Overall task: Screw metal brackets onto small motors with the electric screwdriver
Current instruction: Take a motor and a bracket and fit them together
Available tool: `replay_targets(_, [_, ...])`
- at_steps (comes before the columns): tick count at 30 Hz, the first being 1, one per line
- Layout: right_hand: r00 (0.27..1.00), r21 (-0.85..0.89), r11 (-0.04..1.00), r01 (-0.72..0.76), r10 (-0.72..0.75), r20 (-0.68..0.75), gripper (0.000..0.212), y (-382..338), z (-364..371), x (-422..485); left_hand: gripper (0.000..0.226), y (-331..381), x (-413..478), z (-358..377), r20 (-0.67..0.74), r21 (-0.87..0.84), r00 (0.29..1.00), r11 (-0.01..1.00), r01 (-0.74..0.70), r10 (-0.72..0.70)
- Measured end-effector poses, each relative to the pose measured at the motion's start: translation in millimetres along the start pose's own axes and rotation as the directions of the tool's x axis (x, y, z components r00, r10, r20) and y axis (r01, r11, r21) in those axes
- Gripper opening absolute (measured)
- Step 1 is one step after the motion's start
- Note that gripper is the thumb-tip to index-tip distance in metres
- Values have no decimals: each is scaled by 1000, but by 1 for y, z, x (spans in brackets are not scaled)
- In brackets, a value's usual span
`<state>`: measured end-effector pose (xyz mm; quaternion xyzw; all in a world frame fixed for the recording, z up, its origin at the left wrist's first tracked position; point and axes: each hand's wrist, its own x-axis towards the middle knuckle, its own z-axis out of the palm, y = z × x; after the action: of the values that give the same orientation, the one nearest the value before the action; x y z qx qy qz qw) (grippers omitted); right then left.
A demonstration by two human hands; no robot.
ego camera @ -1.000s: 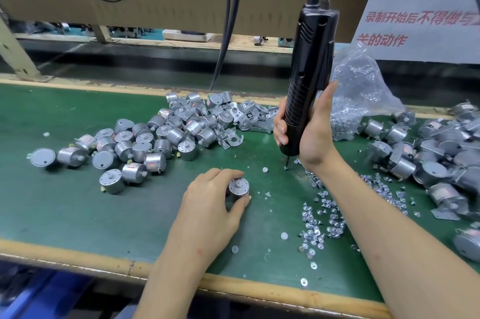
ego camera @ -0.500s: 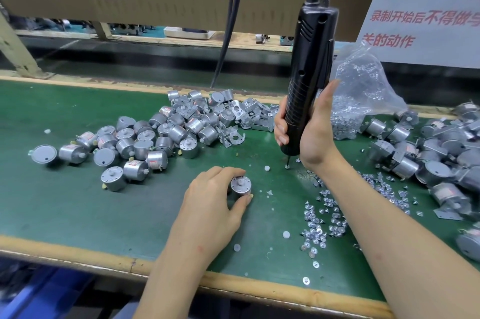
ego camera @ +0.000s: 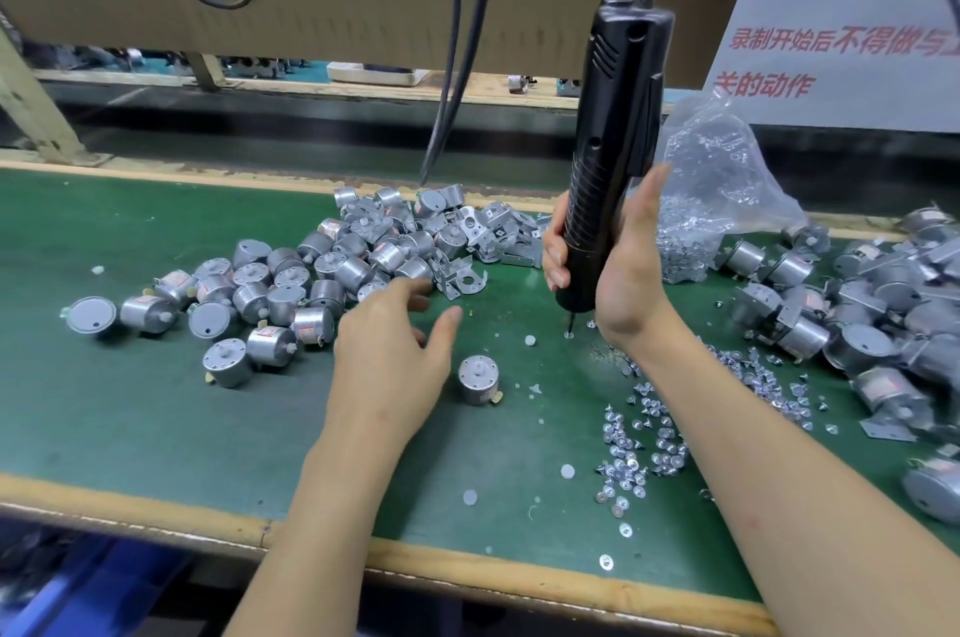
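A single small silver motor (ego camera: 478, 379) stands shaft-up on the green mat (ego camera: 130, 418), free of either hand. My left hand (ego camera: 397, 345) hovers just left of and above it, fingers spread and relaxed, reaching toward a loose metal bracket (ego camera: 462, 275) at the edge of the motor pile (ego camera: 291, 283). My right hand (ego camera: 613, 267) grips the black electric screwdriver (ego camera: 608, 158), held upright; its bit tip touches a screw (ego camera: 569, 334) on the mat. Loose screws (ego camera: 644, 449) lie scattered under my right forearm.
A clear plastic bag of screws (ego camera: 711, 189) sits behind the screwdriver. Motors with brackets fitted are heaped at the right (ego camera: 872, 314). More brackets (ego camera: 498, 231) lie behind the motor pile. Black cables (ego camera: 457, 65) hang above. The mat's wooden front edge (ego camera: 467, 569) runs near me.
My left hand has let go of the single motor and moved up and back toward the bracket. The screwdriver and right hand have stayed about where they were.
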<state>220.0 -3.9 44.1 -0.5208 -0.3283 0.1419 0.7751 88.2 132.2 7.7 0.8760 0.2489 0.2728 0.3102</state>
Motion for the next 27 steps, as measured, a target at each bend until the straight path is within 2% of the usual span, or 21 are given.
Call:
replay_targets(3, [1000,6,1000,12,-12,21,95,-3,4,-2,39,2,23,7,-19,177,999,984,-34,38])
replay_targets(5, [1000,10,1000,-2,2,28,96,-5,5,-3,41,2,36,11,0,337,998,940,-62,65])
replay_targets(7, [1000,-4,1000,-7,7,25,95,-4,6,-4,39,0,46,13,22,418,997,905,-74,72])
replay_targets(11, [1000,-5,1000,-21,21,20,92,-6,7,-5,12,-1,60,7,4,402,990,907,-128,138])
replay_targets(18, [998,5,999,-36,36,54,89,-7,11,-8,8,-5,66,-2,151,393,950,865,-311,273])
replay_targets(20, [997,6,999,-36,35,65,88,-7,12,-8,7,-5,62,-5,170,311,929,877,-367,329])
replay_targets(21, [997,10,999,-36,35,71,88,-7,12,-9,7,-4,58,-6,157,236,934,907,-350,319])
replay_targets(24, [995,35,998,-47,44,92,86,-7,14,-10,15,0,40,-13,59,-27,986,988,-154,155])
replay_targets(27, [992,51,996,-77,72,108,88,-5,17,-11,14,-3,15,-17,10,-288,998,956,55,-54])
